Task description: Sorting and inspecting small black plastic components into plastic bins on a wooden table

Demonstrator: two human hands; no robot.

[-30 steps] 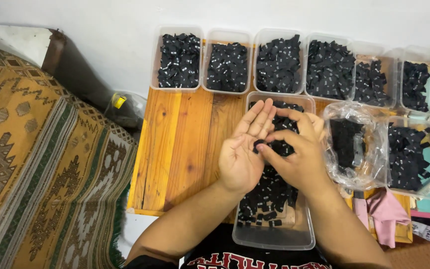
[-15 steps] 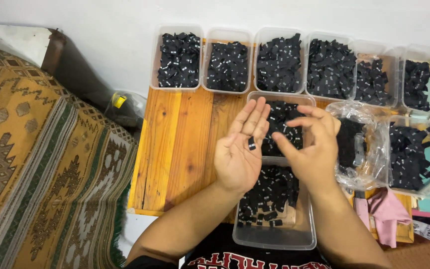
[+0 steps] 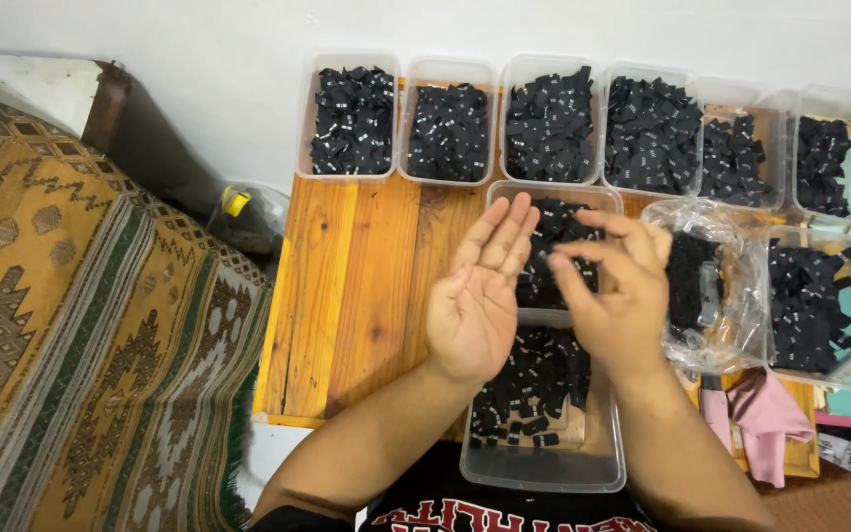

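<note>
Right now my left hand (image 3: 480,296) is held flat and open, palm up and fingers together, over the long clear tub (image 3: 544,463) that sits nearest to me on the wooden tabletop (image 3: 357,296). Nothing lies on that palm that I can make out. My right hand (image 3: 618,296) is just beside it, its grip closed to a pinch, thumb and forefinger tips together at about the level of my left fingers; whether a small black fabric tag (image 3: 547,254) is caught in that pinch I cannot tell for sure, since the dark spot there blends into the pile below. The tub under both hands is partly filled with black tags (image 3: 534,379) bearing tiny white marks. Along the far edge of the tabletop stands a row of clear tubs (image 3: 352,123), each heaped with the same black pieces. To my right lie a crumpled clear plastic bag (image 3: 711,286) and one more tub (image 3: 819,305) of tags, with a pink cloth (image 3: 760,419) near it. A patterned rug (image 3: 71,325) covers the floor on my left.
</note>
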